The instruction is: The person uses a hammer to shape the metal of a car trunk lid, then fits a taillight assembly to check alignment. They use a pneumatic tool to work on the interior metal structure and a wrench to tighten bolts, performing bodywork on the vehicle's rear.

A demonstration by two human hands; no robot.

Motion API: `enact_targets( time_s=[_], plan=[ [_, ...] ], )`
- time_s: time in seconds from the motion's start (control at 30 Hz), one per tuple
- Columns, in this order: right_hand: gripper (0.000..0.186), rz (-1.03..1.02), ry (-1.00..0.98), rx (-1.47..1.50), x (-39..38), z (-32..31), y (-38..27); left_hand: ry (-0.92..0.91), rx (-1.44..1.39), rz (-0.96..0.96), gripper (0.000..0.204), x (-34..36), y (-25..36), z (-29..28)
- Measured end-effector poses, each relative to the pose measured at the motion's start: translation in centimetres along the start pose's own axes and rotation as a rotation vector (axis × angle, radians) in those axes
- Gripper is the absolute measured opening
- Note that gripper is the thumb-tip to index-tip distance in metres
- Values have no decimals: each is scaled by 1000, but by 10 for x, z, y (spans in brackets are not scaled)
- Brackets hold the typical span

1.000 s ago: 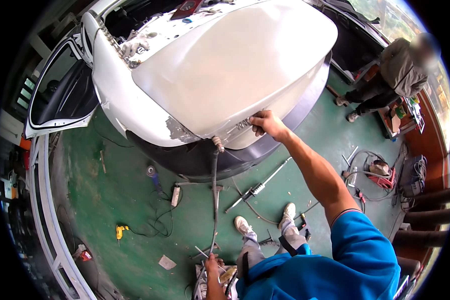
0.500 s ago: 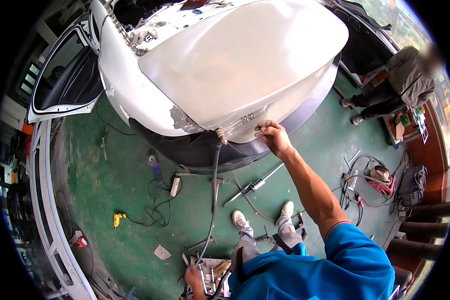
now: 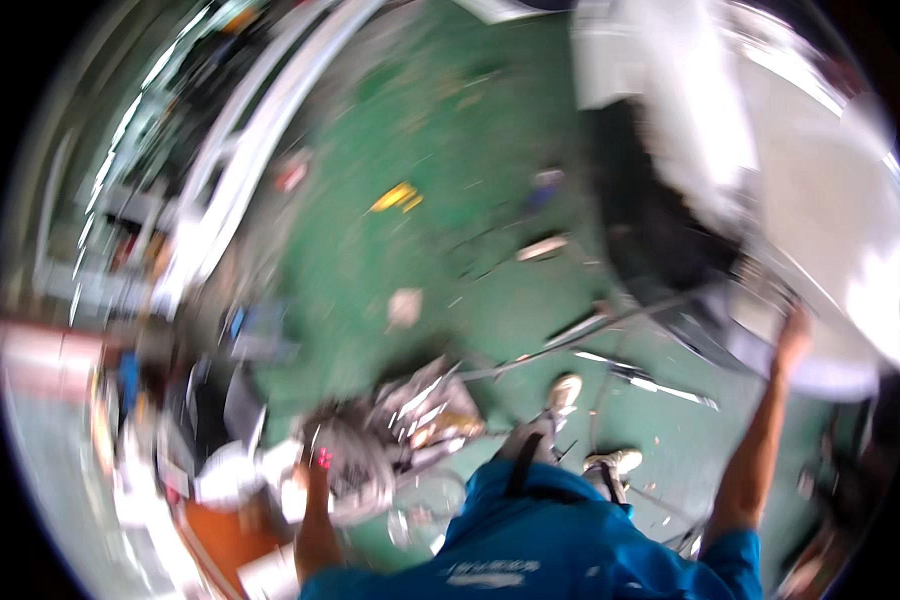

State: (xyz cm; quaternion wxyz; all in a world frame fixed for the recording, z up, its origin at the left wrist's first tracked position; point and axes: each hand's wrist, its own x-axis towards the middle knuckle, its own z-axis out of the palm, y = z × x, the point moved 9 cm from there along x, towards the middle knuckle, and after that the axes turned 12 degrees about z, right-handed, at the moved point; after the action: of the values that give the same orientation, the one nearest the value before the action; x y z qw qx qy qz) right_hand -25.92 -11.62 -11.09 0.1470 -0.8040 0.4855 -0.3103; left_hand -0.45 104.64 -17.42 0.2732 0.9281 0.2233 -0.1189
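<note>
My left hand (image 3: pixel 313 478) reaches to the lower left, at a machine with a small red-lit display (image 3: pixel 324 458); blur hides whether it touches it. Coiled grey cable (image 3: pixel 370 480) lies just beside. My right arm stretches to the right, with my right hand (image 3: pixel 794 338) at the rear of a white car (image 3: pixel 820 190), close to its lower body panel. Its fingers are smeared by motion. A dark cable (image 3: pixel 590 340) runs from the car's rear corner across to the tools on my left.
A yellow drill (image 3: pixel 397 197), a light-coloured block (image 3: pixel 543 248) and a slide-hammer-like rod (image 3: pixel 650 385) lie on the green floor (image 3: pixel 370 260). A tray of metal tools (image 3: pixel 430 410) stands near my feet. A long white rail (image 3: pixel 240 190) runs along the left side.
My view has swung left, so the car now sits at the right. My left arm has come up to the machine with the red display. My right hand remains by the car's rear.
</note>
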Motion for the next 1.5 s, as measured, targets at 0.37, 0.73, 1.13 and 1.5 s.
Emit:
enact_targets(
  time_s=[0.37, 0.73, 1.13, 1.5],
  plan=[
    [34, 562, -159, 778, -14, 14, -68, 339, 881, 93, 23, -110, -29, -135],
    [36, 53, -214, -421, 40, 15, 77, 76, 1829, 261, 52, -3, -121, -92],
    [35, 451, -121, 515, -9, -9, -53, 228, 390, 455, 52, -72, 120, -18],
    [30, 118, -186, 57, 6, -11, -104, 79, 297, 705, 48, -42, 140, 33]
  ],
)
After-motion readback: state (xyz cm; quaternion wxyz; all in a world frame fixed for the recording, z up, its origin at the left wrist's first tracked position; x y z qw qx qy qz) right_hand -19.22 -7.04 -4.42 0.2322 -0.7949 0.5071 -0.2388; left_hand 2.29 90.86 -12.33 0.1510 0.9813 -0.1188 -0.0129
